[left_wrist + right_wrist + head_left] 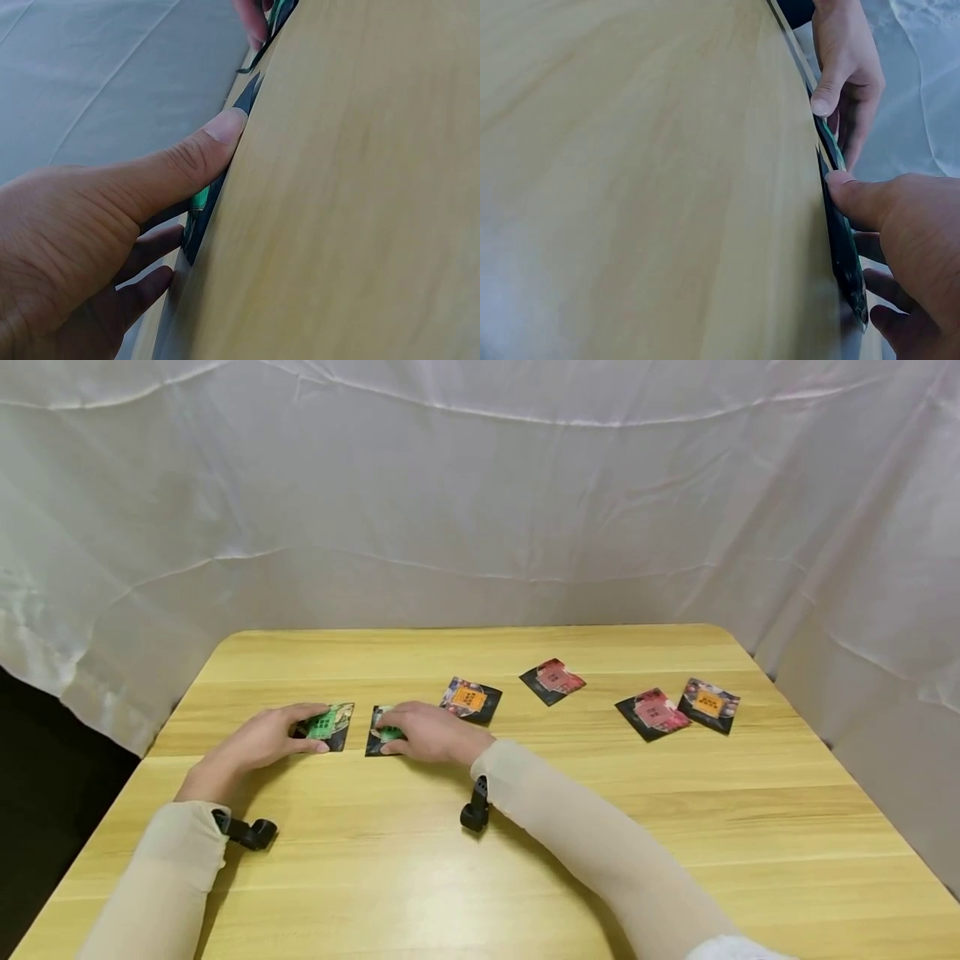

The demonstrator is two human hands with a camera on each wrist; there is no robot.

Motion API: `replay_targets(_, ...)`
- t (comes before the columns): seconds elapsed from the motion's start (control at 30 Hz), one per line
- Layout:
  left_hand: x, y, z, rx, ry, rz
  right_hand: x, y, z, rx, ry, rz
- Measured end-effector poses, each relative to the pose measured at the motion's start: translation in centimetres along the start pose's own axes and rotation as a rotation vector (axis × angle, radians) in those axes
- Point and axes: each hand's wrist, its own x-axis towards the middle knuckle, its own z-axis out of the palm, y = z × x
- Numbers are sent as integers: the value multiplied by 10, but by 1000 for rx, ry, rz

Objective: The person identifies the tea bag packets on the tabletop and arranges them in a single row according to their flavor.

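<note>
My left hand [258, 742] grips a small flat packet with a green label [326, 727] by its left side, thumb at the near edge and fingers at the far edge. Just right of it, my right hand [433, 732] holds a second green-labelled packet [376, 747], partly hidden under the fingers. Both packets lie at the table surface, a narrow gap between them. From the left wrist view, the left thumb [202, 150] presses on the dark border of its packet [202, 217]. The right wrist view shows the right thumb [855, 196] at the other packet's edge [842, 251].
Behind my right hand lies an orange-labelled packet [469, 700]. A red-labelled packet [552, 681] sits farther back. To the right, another red-labelled packet [652, 714] is close beside an orange-labelled one [709, 705]. White cloth [480, 510] hangs behind the wooden table [420, 877].
</note>
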Motion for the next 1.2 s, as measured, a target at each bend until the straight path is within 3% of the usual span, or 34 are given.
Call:
replay_targets(0.5, 2, -1, -1, 2, 25, 25, 27, -8, -1, 11, -7, 38)
replay_targets(1.2, 0, -5, 1, -6, 9, 24, 33, -13, 4, 1, -2, 26)
